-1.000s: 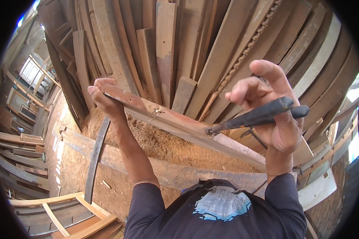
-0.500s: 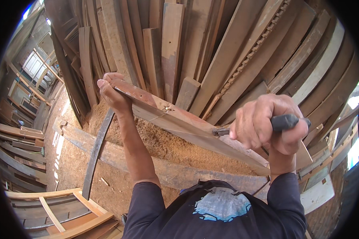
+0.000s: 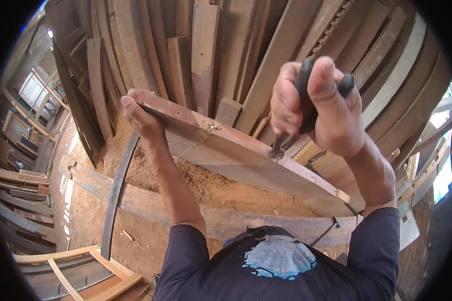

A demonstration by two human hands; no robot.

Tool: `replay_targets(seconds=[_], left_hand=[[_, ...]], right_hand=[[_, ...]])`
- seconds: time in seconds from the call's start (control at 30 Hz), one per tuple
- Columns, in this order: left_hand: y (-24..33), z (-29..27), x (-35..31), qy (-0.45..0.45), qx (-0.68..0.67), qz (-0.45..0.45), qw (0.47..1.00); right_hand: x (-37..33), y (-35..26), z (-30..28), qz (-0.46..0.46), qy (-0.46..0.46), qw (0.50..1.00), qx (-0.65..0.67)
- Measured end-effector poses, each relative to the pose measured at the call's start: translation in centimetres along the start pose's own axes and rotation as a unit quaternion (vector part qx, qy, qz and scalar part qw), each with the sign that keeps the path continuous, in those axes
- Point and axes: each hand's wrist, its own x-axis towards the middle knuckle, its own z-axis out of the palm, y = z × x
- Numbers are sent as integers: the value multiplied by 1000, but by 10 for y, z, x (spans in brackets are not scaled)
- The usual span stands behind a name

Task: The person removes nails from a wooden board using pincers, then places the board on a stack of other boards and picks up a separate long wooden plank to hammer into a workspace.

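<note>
Here, a brown workshop floor [image 3: 85,210] carried one mound of tan sawdust [image 3: 206,183]; tall brown wooden planks [image 3: 201,55] stood crowded behind it. Also present: one long, weathered plank [image 3: 145,200], partly covered by the left forearm; one flat, dark strip [image 3: 116,200], which crossed that plank; one pale wooden frame [image 3: 55,254], lower left. Principal item: one long wooden board [image 3: 206,150], which sloped above the sawdust, its narrow edge reddish-brown with a splintered spot, its broad face greyish-brown. Left hand [image 3: 144,120]: grip closed on the board's upper-left end. Right hand [image 3: 331,118]: grip wrapped around black-handled metal pincers [image 3: 307,118], whose head stood at the board's narrow edge.
</note>
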Motion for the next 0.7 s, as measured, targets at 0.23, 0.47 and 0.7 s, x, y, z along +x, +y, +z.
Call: replay_targets(seconds=[0.23, 0.47, 0.7], left_hand=[[7, 13, -3, 18, -9, -20, 1000], [11, 23, -9, 38, -20, -12, 999], [13, 28, -6, 4, -10, 23, 1000]], right_hand=[[14, 0, -7, 53, 21, 998, -19], [50, 8, 1, 149, 21, 984, -91], [48, -3, -5, 191, 32, 977, -86]])
